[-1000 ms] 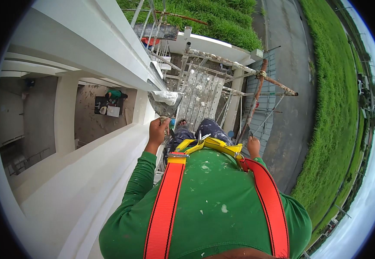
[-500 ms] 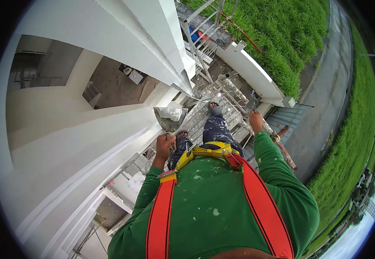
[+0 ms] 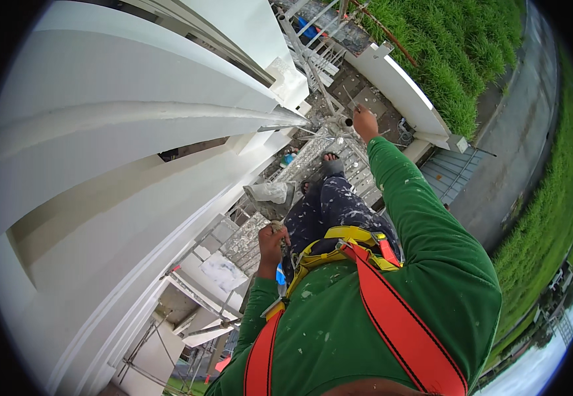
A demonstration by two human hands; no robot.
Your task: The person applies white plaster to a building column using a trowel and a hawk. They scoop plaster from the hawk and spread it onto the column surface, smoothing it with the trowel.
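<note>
The white wall (image 3: 101, 277) of the building occupies the 9 o'clock side, measured from the middle of the view. The left hand (image 3: 271, 248) is located at 7 o'clock, close to the middle. Its fingers are curled and closed around a grey lump (image 3: 276, 226), which protrudes at the 12 o'clock side of the fist; the lump is too small to identify further. The grey, stained tray (image 3: 275, 211) is located at 12 o'clock from the left hand, just beside the lump; whether the two touch cannot be determined. Crumpled white plastic (image 3: 270, 192) lies in the tray.

A dark sandal (image 3: 330, 157) rests on the plank platform (image 3: 357, 162). The paint-spotted trousers (image 3: 339, 200) run from the yellow belt (image 3: 352, 233) toward 12 o'clock.

The right hand (image 3: 365, 123) is located between 1 and 2 o'clock, with the arm extended. Its fingers are pressed together on the near end of a thin tool (image 3: 350, 97), which points toward 11 o'clock from the hand; the shape of its tip is unclear. The open end of a pipe (image 3: 348, 122) is visible at 9 o'clock from this hand, just beside it. A low wall (image 3: 400, 92) stands between 1 and 2 o'clock, with grass (image 3: 445, 53) beyond it. The road (image 3: 524, 165) lies at 3 o'clock.
</note>
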